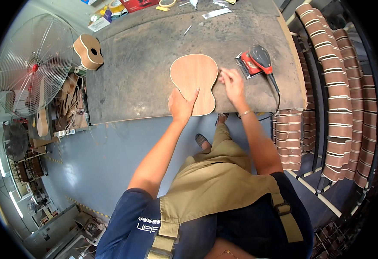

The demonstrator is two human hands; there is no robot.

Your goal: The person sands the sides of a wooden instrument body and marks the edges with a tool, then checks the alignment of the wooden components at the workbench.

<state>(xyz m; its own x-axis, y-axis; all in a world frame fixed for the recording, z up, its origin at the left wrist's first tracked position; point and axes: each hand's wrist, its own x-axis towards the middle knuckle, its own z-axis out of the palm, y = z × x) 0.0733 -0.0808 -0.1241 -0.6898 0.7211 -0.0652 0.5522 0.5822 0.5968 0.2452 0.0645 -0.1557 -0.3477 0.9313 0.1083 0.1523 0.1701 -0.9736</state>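
A small guitar-shaped wooden body [193, 73] with a pale edge lies on the dark workbench, its plain face up and its lower end at the front edge. My left hand [181, 105] grips it at the left side of the waist, thumb flat on the face and fingers down along the side. Just off its right side is my right hand [232, 84], the fingers bent and drawn together; whatever they hold, if anything, is too small to tell. Right of that hand rests a red and black electric sander [258, 60], its cord hanging over the bench front.
Another small body with a sound hole [88, 52] stands at the bench's left edge, near a large fan [35, 67]. Tape rolls [167, 3], boxes and a thin pen-like tool [187, 30] lie farther back. Brown striped padded racks [327, 86] stand on the right.
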